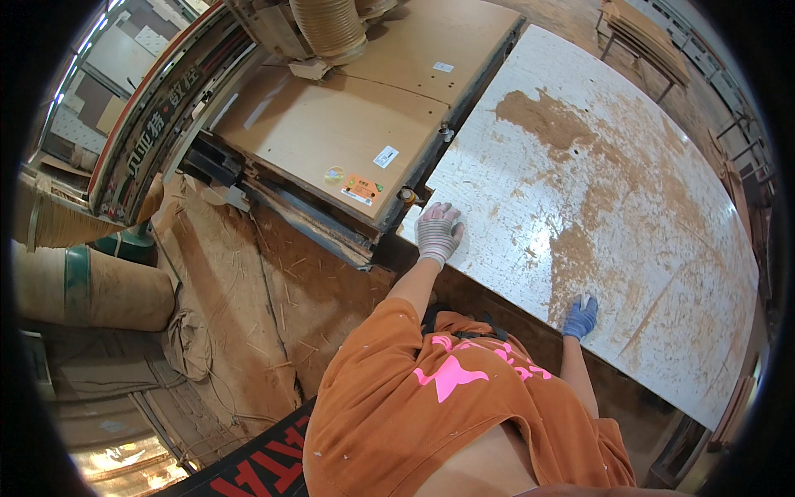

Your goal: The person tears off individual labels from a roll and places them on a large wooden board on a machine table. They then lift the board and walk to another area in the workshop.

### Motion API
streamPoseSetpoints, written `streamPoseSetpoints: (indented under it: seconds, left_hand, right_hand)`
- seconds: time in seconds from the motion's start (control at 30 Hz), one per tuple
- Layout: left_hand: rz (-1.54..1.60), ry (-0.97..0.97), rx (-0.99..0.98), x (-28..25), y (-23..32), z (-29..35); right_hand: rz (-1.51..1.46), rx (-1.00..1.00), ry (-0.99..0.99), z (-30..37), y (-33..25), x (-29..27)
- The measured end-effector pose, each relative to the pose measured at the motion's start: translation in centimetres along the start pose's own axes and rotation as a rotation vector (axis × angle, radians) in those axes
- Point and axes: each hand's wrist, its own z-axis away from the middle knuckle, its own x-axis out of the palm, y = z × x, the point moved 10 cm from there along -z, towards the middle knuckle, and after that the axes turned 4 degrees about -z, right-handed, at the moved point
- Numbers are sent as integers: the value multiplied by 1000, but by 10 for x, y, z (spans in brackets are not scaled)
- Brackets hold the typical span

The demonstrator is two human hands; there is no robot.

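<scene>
A broad white tabletop (513, 215), streaked with brown sawdust, fills the right of the view. My left hand (440, 234), in a grey-and-white striped glove, lies on its near left corner, fingers resting on the surface and slightly bent. Farther right, my right hand (581, 318) wears a blue glove and rests at the near edge beside a patch of sawdust (573, 257). Its fingers lie forward on the white surface. I see no object held in either hand.
Left of the tabletop, a brown board (331, 141) with stickers lies on a machine bed under a ribbed hose (329, 29). A curved machine gantry (149, 116) and a fabric dust bag (99, 287) stand at left. Sawdust and scraps cover the floor (248, 290). Stacked boards (646, 37) stand far right.
</scene>
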Motion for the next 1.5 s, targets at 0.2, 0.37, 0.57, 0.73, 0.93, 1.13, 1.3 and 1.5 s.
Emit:
streamPoseSetpoints:
  seconds: [0.2, 0.37, 0.57, 0.73, 0.93, 1.13, 1.3, 1.5]
  left_hand:
    - [-5, -43, -25, 5, -2, 1]
    - [-23, -128, -67, 14, -6, 3]
    - [-14, -134, -69, 15, -6, 4]
    - [-8, -39, -18, 5, 0, 3]
    - [-22, -29, -6, 6, 0, 3]
    - [-16, -48, -6, 8, 0, 3]
    - [-35, -92, -20, 11, 0, 3]
    - [-34, -71, -9, 9, 2, 3]
  right_hand:
    - [15, 20, -33, 0, -3, -1]
    - [-17, 26, -47, 0, -4, -2]
    - [4, 33, -12, 0, 4, 3]
    - [-38, -20, 58, 1, 2, -1]
    - [-33, -6, 40, -1, 4, 1]
    - [-48, -32, 33, 0, 0, -1]
    - [-4, 28, -29, -1, 3, 3]
    - [-55, -33, 68, 0, 0, -2]
